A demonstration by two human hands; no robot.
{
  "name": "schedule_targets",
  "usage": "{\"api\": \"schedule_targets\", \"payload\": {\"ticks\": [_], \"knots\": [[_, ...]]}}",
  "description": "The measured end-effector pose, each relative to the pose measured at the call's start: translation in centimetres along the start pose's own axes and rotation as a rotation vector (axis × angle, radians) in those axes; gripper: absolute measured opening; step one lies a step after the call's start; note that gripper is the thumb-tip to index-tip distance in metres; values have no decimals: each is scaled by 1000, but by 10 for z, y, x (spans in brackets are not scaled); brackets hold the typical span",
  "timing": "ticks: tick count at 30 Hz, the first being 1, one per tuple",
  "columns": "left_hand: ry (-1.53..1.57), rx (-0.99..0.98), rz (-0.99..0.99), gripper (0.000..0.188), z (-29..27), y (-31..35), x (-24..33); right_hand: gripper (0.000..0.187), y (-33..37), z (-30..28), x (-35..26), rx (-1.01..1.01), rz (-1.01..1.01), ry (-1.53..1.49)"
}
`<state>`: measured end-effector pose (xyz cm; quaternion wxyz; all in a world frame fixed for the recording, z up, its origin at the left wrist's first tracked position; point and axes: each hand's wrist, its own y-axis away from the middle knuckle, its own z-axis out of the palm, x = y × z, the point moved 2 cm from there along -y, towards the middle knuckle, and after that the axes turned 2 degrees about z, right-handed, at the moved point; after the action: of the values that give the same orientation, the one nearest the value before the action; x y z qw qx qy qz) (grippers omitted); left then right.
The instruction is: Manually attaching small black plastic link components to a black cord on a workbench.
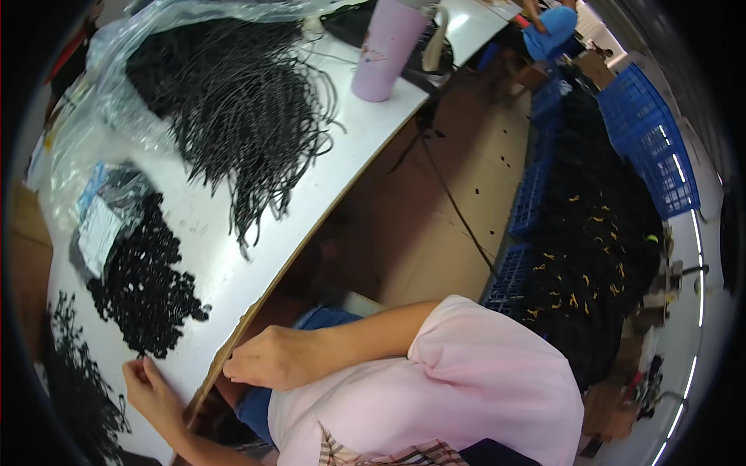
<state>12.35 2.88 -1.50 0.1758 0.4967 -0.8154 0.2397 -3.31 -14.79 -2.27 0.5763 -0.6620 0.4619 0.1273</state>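
At the near edge of a heap of small shiny black pieces [148, 287], my left hand [155, 398] reaches in with thumb and fingertips pinched on a small black piece. My right hand [272, 359] is closed in a loose fist at the table's wooden edge; whatever its fingers hold, if anything, is hidden. Further up the white table lies a big bundle of thin black cords [249, 109], partly inside a clear plastic bag [116, 101]. Another pile of black cords with small ends [78, 380] lies to the left of my left hand.
A lilac tumbler [381, 54] stands near the table's edge. A clear bag with a white label [99, 229] lies beside the heap. Blue plastic crates [649, 140] and a large black pile with yellow bits [583, 256] are on the right. A person in blue [550, 33] is far off.
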Motion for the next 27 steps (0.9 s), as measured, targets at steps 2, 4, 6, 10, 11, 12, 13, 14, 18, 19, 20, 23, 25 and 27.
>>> {"api": "schedule_targets", "payload": {"ticks": [2, 4, 6, 10, 11, 12, 13, 14, 18, 19, 20, 23, 25, 27], "knots": [[-3, -35, 37, 14, -1, -1, -7, 8, 1, 1, -3, 25, 8, 15], [-2, -70, 74, 14, -1, 0, -9, 8, 3, 6, -2, 43, 10, -4], [-49, -25, 99, 17, -4, 1, -9, 7, 4, 9, -2, 38, -15, 23], [-1, -119, -86, 19, -4, 10, -17, 7, 4, 17, -1, 48, -8, -44], [241, -61, -53, 17, -6, 25, 11, 7, 4, 18, 0, 70, 12, -89], [478, 0, -25, 19, -9, 38, 33, 7, 3, 18, -1, 74, 11, -87], [479, -1, -21, 19, -9, 45, 46, 6, 1, 17, -2, 92, 36, -151], [693, -97, -36, 20, -6, 52, 53, 6, -2, 17, -4, 103, 58, -226], [840, -119, 32, 22, 5, 67, 71, 6, -10, 8, -11, 47, 535, -771], [845, -122, 35, 22, 5, 67, 73, 6, -12, 7, -10, 49, 534, -765], [807, -126, 61, 22, 5, 68, 76, 6, -12, 6, -9, 28, 589, -848], [773, -135, 123, 24, 4, 72, 82, 7, -10, 5, -8, 1, 623, -932], [737, -122, 169, 23, 3, 72, 86, 7, -10, 4, -9, -6, 604, -932], [736, -130, 195, 22, 2, 73, 90, 6, -12, 1, -9, -22, 632, -915]]}}
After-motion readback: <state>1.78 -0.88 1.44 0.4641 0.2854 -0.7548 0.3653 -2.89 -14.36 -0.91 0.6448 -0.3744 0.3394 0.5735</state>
